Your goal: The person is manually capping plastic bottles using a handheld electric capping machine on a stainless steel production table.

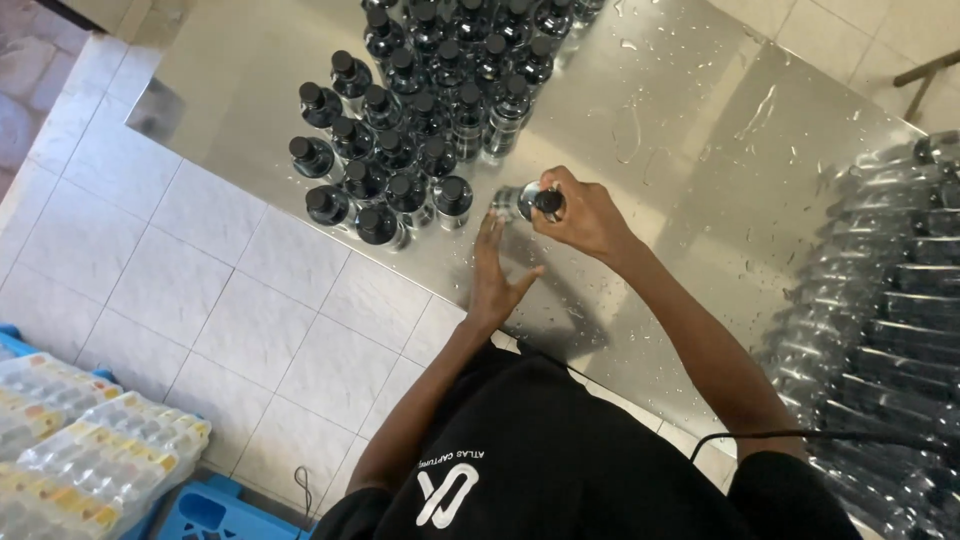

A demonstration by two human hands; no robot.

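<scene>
A clear bottle with a black cap (pixel 525 201) stands on the wet steel table (pixel 690 150), just right of a cluster of several black-capped bottles (pixel 420 120). My right hand (pixel 585 215) grips the cap from above. My left hand (pixel 497 275) rests flat against the lower side of the same bottle, fingers stretched out.
Rows of bottles lying on their sides (pixel 880 300) fill the table's right end. Wrapped packs of bottles (pixel 80 440) sit on blue crates (pixel 215 510) at lower left on the tiled floor (pixel 200 290). A black cable (pixel 800 435) crosses my right arm.
</scene>
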